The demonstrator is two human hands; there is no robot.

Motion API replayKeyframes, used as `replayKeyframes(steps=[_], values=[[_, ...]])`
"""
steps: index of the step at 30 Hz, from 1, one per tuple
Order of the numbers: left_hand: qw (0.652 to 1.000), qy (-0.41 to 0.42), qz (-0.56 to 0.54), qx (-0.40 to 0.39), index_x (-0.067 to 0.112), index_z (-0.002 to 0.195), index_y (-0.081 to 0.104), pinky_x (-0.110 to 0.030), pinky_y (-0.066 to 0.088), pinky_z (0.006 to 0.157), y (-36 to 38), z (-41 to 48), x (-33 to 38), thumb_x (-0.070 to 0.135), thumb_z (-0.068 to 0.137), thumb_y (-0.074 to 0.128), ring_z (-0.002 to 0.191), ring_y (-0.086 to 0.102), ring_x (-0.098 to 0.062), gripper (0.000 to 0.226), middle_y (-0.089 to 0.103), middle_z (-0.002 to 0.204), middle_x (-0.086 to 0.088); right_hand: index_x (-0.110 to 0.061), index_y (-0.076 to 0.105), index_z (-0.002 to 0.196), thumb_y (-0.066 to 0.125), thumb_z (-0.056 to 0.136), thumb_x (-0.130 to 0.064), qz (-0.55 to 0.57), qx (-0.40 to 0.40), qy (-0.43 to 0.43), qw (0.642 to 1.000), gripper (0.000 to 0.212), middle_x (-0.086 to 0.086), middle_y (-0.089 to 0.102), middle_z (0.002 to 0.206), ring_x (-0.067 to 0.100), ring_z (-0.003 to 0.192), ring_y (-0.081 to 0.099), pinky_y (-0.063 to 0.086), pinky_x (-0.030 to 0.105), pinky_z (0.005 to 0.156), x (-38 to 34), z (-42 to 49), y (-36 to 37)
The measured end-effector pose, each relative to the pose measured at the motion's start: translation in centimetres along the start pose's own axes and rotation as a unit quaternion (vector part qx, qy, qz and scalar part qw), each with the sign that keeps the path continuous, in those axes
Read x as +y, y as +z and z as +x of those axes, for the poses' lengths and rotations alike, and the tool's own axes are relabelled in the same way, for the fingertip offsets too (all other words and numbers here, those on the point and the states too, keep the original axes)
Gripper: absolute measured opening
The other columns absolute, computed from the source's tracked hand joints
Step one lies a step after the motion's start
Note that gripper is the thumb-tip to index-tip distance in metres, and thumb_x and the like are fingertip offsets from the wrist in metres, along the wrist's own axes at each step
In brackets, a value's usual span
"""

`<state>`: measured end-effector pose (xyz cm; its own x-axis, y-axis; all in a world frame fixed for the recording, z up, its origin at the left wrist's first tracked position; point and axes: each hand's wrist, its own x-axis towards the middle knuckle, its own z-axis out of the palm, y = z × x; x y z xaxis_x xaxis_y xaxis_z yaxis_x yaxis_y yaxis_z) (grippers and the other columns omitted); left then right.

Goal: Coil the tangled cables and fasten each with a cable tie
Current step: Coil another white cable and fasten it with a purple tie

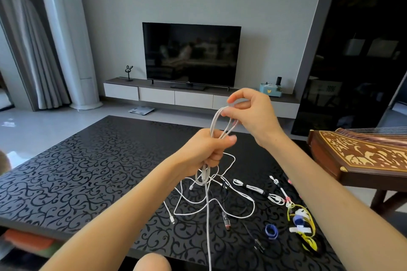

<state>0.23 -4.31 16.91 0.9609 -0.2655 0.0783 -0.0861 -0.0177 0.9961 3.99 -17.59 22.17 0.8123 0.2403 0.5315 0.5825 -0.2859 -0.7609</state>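
My left hand [210, 149] grips a white cable [214, 122] that is folded into long loops, held above the black patterned table [88, 171]. My right hand [251, 114] pinches the top of those loops between thumb and fingers. The cable's free end hangs straight down past the table's front edge. Below the hands lies a tangle of white and black cables [211, 200]. To the right lie a tied white cable bundle [259, 191], a blue cable tie [271, 231] and a yellow cable [306, 229] with ties on it.
A wooden stringed instrument [361, 156] stands at the table's right edge. Beyond the table are a TV [191, 55] on a low cabinet, curtains at left and a dark glass cabinet at right. My knee [152, 262] shows at the bottom.
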Motion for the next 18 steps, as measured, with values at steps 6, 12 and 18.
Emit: replayKeyframes(steps=[6, 12, 18], values=[[0.975, -0.002, -0.19, 0.113, 0.012, 0.072, 0.045, -0.013, 0.016, 0.032, -1.8, 0.4, -0.5, 0.028, 0.104, 0.033, 0.033, 0.018, -0.004, 0.037, 0.024, 0.042, 0.008, -0.016, 0.064, 0.09, 0.058, 0.093, -0.022, 0.212, 0.094, 0.146, 0.962, 0.009, 0.002, 0.068, 0.09, 0.02, 0.083, 0.066, 0.054, 0.039, 0.082, 2.1, -1.5, -1.9], [0.948, 0.08, -0.261, 0.163, 0.013, 0.072, 0.041, -0.014, 0.014, 0.032, -1.6, 1.7, 0.7, 0.03, 0.105, 0.028, 0.033, 0.016, -0.003, 0.039, 0.022, 0.042, 0.008, -0.014, 0.06, 0.119, 0.041, 0.091, -0.048, 0.252, -0.241, 0.232, 0.908, 0.047, 0.008, 0.072, 0.086, 0.025, 0.084, 0.071, 0.052, 0.035, 0.09, 5.1, -7.4, 3.0], [0.908, 0.171, -0.041, 0.381, 0.014, 0.069, 0.045, -0.02, 0.024, 0.037, -5.9, 1.6, 0.6, 0.028, 0.103, 0.035, 0.035, 0.028, -0.007, 0.038, 0.034, 0.045, 0.005, -0.006, 0.062, 0.102, 0.05, 0.096, -0.006, 0.151, -0.269, 0.255, 0.916, 0.013, -0.002, 0.051, 0.058, 0.006, 0.047, 0.047, 0.05, 0.025, 0.055, 8.8, -11.4, 1.9]])
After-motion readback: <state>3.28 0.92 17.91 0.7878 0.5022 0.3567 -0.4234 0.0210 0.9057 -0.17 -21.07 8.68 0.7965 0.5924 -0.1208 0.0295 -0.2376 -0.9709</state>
